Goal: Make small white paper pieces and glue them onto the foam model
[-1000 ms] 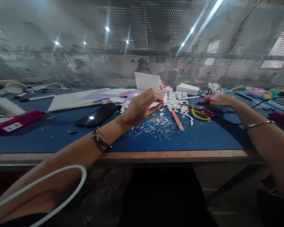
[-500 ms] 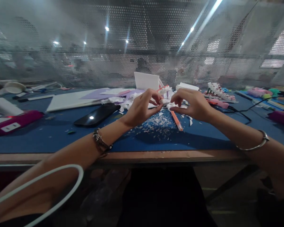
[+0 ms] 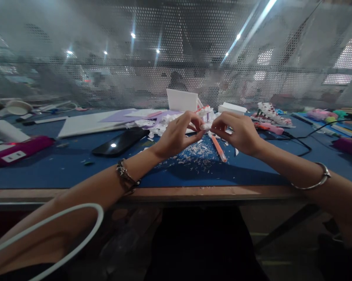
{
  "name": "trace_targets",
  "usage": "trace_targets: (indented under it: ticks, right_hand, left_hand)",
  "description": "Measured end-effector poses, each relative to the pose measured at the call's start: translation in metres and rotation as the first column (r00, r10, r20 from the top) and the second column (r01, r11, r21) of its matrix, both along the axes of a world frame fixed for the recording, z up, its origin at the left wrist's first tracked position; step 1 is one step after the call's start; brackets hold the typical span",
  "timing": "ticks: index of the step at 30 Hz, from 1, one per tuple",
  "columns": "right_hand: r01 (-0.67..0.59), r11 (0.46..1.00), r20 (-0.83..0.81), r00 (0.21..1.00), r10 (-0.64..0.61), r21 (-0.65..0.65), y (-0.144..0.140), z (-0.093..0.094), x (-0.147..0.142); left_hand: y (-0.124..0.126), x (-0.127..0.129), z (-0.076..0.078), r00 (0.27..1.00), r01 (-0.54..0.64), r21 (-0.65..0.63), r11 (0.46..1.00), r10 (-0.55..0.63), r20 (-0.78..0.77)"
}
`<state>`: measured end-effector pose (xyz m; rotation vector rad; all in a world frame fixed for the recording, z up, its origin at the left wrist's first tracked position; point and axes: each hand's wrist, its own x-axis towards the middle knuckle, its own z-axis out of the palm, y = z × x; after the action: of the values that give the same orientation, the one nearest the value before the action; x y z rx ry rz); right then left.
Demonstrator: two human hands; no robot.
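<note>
Over the middle of the blue table, my left hand (image 3: 180, 134) pinches a small white piece (image 3: 206, 127) between thumb and fingers. My right hand (image 3: 237, 130) meets it from the other side, its thumb and fingertips closed at the piece's right end. What the piece is made into is too small to make out. Below the hands lie many white shavings (image 3: 196, 158) and an orange stick-like tool (image 3: 218, 148). Crumpled white scraps (image 3: 161, 127) are heaped behind my left hand.
A black phone (image 3: 120, 142) lies left of the hands. White foam boards (image 3: 90, 124) and purple sheets (image 3: 117, 115) are behind it. A pink glue gun (image 3: 269, 128) with a black cable (image 3: 304, 136) rests at right. Purple power strips (image 3: 20, 151) sit at both sides. Perforated metal panel (image 3: 176, 47) stands behind.
My right hand has moved slightly left and its fingertips have closed onto the white piece, where they were apart before. My left hand keeps its pinch, barely shifted.
</note>
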<state>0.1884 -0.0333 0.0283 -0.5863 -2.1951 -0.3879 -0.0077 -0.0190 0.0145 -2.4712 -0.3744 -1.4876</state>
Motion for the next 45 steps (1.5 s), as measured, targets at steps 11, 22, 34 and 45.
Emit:
trace_targets:
  ticks: [11,22,34,45]
  right_hand:
    - [-0.083,0.992,-0.047,0.996,0.079,-0.098,-0.003,0.001,-0.004]
    - [-0.104,0.976,-0.079,0.993,0.09,-0.19,0.0,-0.002,-0.004]
    - [-0.21,0.929,-0.109,0.977,0.184,-0.304,0.005,-0.005,-0.003]
    - [0.356,0.924,0.046,0.934,-0.353,-0.137,0.039,0.026,0.053]
  left_hand:
    - [-0.003,0.0,0.001,0.996,0.023,-0.034,0.999,-0.025,-0.081]
    - [-0.003,0.002,-0.003,0.994,0.052,-0.116,0.992,-0.062,-0.087]
    - [-0.004,0.003,-0.003,0.994,0.09,-0.128,0.988,-0.097,-0.053]
    - [0.001,0.003,-0.003,0.998,0.053,-0.389,0.92,-0.057,0.001]
